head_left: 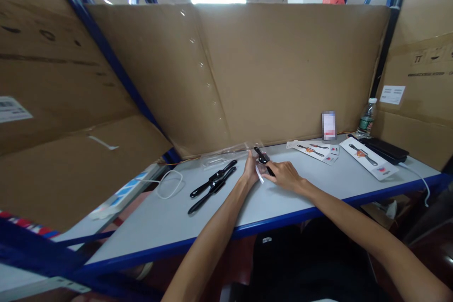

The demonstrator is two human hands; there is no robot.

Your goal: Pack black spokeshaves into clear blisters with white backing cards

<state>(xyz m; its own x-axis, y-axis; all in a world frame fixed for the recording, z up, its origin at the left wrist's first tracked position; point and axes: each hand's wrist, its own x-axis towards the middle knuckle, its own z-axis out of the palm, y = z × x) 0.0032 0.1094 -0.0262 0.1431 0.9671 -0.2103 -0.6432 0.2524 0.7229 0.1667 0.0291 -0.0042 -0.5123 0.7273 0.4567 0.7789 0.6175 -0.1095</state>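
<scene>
My right hand (286, 175) is closed around one end of a black spokeshave (262, 156), which slants up and left from the fingers. Facing it, my left hand (250, 168) grips a clear plastic package (260, 170) with a white edge, right beside the tool. Whether the tool is partly inside the plastic I cannot tell. To the left, two more black spokeshaves (211, 190) lie side by side on the grey table (159, 226). More clear plastic packaging (219, 158) lies behind them, close to the cardboard wall.
Printed cards (314, 150) and another card (368, 158) lie on the right, by a black flat case (385, 148) with a white cable. A phone (329, 125) and water bottle (367, 118) stand behind. Cardboard walls (283, 71) enclose the table; a white cable (170, 184) loops at left.
</scene>
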